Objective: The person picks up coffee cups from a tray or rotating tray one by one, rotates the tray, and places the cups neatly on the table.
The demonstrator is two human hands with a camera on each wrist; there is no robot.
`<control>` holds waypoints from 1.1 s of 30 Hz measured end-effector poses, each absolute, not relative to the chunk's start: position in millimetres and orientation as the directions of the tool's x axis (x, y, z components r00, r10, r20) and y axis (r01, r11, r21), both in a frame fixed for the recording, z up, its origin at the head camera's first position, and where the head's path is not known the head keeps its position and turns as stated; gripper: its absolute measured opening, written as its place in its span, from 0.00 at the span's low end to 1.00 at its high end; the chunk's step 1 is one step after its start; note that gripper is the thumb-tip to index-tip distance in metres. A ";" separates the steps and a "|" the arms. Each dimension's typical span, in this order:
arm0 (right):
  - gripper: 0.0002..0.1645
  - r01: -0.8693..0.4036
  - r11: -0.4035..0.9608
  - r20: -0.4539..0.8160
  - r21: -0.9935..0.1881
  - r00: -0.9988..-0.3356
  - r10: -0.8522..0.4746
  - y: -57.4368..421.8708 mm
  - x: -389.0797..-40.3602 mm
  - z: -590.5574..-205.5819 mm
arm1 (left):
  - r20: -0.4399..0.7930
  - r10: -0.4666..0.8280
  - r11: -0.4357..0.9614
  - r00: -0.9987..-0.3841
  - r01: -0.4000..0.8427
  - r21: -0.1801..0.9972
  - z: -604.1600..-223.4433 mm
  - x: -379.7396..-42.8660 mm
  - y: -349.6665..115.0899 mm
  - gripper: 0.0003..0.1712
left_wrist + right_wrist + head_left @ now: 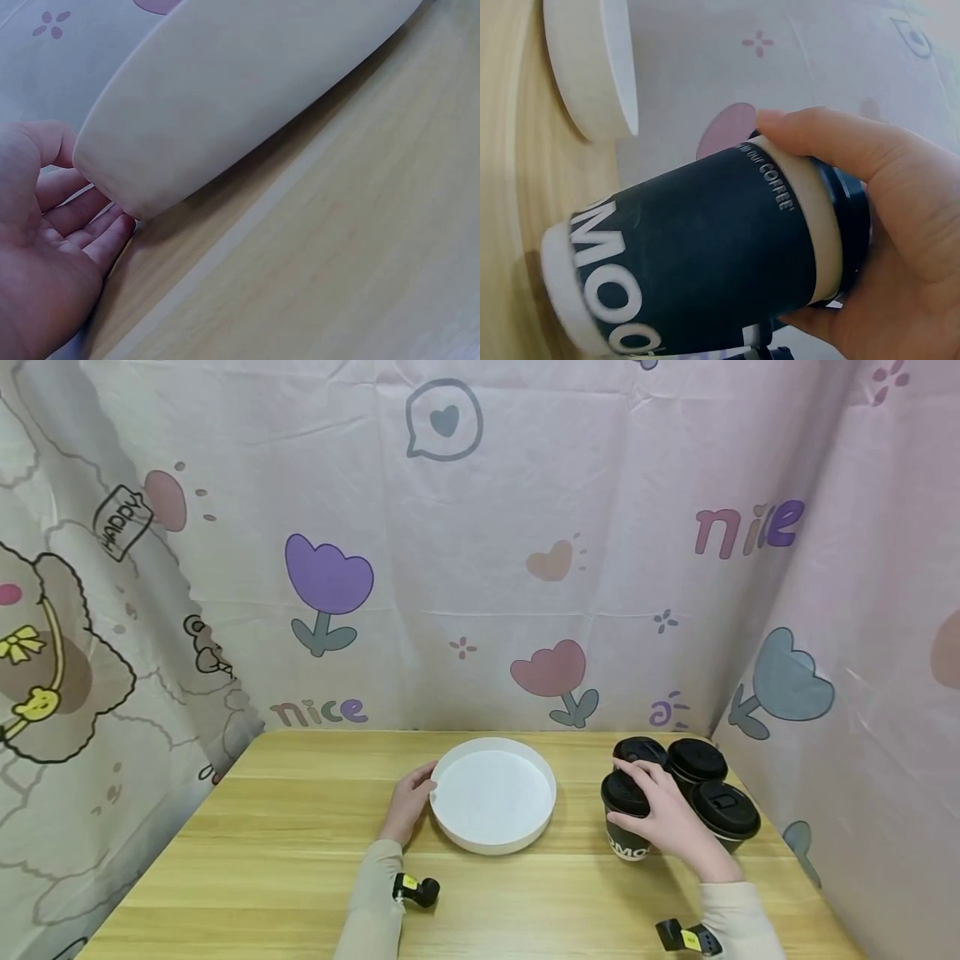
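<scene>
A round white tray [493,845] with a low rim lies on the table. My left hand [408,802] holds its left edge; in the left wrist view the fingers [109,229] curl against the tray's side wall [217,97]. At the right, my right hand [671,814] grips a black paper coffee cup [628,842] near its black lid. White lettering and a white base band show on this cup [697,247] in the right wrist view, with thumb and fingers on opposite sides of its top. Whether its base touches the table is unclear.
Three more lidded black cups stand close behind and right of the gripped one: a back left cup [640,748], a back right cup [697,760] and a front right cup [724,810]. The wooden table [285,860] meets a printed curtain [450,568] behind.
</scene>
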State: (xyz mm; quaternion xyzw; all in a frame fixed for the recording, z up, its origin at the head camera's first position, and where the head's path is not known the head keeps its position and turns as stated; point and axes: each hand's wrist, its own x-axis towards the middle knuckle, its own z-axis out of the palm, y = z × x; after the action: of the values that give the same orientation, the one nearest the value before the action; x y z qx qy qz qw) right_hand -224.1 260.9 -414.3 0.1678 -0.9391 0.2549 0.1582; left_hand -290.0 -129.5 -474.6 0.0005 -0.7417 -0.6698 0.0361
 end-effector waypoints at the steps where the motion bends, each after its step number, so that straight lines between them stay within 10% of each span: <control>1: 0.47 -0.389 0.815 0.371 -0.430 -0.899 -0.233 262.5 -223.9 -413.8 | 0.052 -0.049 0.102 -0.997 0.047 0.994 -475.4 -290.8 -129.6 0.27; 33: 0.53 -0.331 0.849 0.280 -0.412 -0.933 -0.228 271.6 -218.5 -408.6 | 0.041 -0.076 0.098 -0.996 0.034 0.995 -513.6 -320.6 -136.0 0.27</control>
State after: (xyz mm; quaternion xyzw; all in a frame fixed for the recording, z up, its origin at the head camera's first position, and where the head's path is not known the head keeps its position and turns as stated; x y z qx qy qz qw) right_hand -218.5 271.6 -408.6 0.1462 -0.9551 0.2324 0.1110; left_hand -320.6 -136.0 -513.6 0.0142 -0.7397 -0.6716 0.0407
